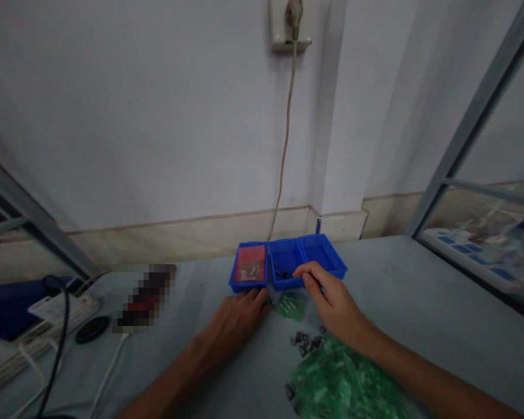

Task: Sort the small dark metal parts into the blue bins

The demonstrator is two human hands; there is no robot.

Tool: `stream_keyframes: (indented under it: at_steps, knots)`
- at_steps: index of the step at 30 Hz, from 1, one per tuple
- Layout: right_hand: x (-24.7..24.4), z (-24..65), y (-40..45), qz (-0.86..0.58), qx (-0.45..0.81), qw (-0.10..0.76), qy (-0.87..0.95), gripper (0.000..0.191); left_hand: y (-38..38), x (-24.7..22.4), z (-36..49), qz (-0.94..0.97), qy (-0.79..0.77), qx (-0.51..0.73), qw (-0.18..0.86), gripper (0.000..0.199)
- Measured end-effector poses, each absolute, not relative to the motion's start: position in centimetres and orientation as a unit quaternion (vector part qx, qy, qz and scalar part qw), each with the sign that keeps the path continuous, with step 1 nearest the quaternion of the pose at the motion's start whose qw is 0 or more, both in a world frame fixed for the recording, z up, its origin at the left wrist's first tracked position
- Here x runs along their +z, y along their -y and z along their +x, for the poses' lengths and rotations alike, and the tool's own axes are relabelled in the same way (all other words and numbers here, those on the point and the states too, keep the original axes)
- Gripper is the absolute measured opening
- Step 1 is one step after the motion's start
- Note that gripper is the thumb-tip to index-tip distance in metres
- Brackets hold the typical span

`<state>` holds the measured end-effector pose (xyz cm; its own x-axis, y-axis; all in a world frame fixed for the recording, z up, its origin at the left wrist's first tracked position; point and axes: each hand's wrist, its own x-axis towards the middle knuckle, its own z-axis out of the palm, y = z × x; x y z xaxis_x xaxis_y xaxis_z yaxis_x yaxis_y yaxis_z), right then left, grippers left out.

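Note:
My left hand rests on the table in front of the blue bins, fingers bent together. At its fingertips is a small metal part, mostly hidden. Beside it lies a small green plastic bag with several thin, pale pieces in it. My right hand is closed in a pinch over the front edge of the middle blue bin. A slim dark tool shows in its grip; its kind cannot be made out. Inside that bin are a few small dark parts.
A left blue bin holds a pink bag; a right blue bin adjoins the middle one. Loose metal parts and a heap of green bags lie under my right forearm. Cables and a power strip are left.

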<state>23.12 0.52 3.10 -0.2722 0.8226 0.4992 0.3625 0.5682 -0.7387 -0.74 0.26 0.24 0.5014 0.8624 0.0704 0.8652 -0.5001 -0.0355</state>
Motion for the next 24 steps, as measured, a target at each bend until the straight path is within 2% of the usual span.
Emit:
stream_keyframes:
  at_steps: [12,24]
  knots:
    - [3.4,23.0,-0.64,-0.357,0.221,0.494,0.761,0.02,-0.3,0.05,-0.85,-0.868,0.494,-0.027,0.034,0.023]
    - [3.03,23.08,-0.99,-0.376,0.203,0.482,0.765,0.011,-0.18,0.52,-0.58,-0.868,0.494,-0.019,0.04,0.022]
